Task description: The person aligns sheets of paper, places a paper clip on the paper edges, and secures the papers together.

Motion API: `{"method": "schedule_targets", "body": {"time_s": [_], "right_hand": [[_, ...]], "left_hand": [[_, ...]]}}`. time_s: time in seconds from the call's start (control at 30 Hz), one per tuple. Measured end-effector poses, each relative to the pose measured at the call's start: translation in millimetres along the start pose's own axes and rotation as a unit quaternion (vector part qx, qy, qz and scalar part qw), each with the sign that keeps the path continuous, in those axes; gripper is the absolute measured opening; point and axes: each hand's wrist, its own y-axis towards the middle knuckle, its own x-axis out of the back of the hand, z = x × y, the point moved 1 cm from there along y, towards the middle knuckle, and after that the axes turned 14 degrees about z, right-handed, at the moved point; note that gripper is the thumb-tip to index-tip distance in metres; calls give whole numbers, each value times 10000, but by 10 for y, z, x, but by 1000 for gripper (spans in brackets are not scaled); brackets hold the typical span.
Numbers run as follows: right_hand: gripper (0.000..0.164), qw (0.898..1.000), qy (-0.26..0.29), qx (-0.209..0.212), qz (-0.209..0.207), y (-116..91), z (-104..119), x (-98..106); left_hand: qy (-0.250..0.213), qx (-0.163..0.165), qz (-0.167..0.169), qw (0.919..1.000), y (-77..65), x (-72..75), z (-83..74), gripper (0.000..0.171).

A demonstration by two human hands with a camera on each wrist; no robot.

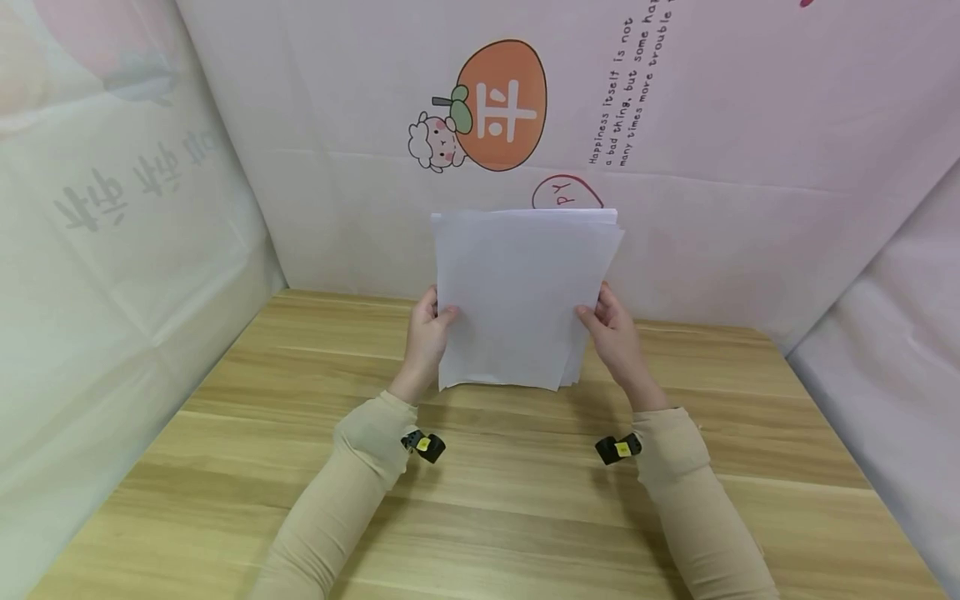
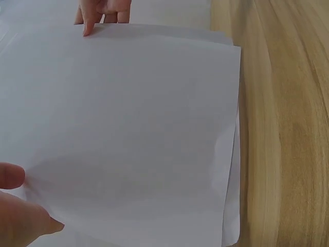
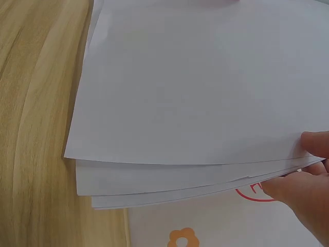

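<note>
Both hands hold a stack of white paper sheets (image 1: 517, 292) upright over the far part of the table. My left hand (image 1: 427, 337) grips the left edge, thumb on the near face and fingers behind. On the right edge, my right hand (image 1: 615, 337) pinches the stack the same way. The sheets are unevenly lined up: in the right wrist view, several paper edges (image 3: 149, 180) fan out below the front sheet. In the left wrist view, a back sheet shows past the front sheet (image 2: 144, 118) along the top and right.
A wood-grain table (image 1: 510, 500) spreads under the arms. Behind it hangs a pale cloth (image 1: 360, 100) printed with an orange fruit (image 1: 517, 104) and lettering. More white cloth (image 1: 112, 275) closes off the left and right sides. Each wrist bears a small black camera (image 1: 431, 447).
</note>
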Motion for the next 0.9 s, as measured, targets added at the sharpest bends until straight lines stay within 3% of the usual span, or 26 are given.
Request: {"method": "schedule_targets", "body": {"time_s": [0.3,0.9], "right_hand": [[48,9996,77,266,112,3,-28,3],[51,9995,8,27,302,-33,-42,-22]], "left_hand": [[-1,-30,31,10000,7,11,21,38],[-96,41,-42,9999,-34,7,25,36]]}}
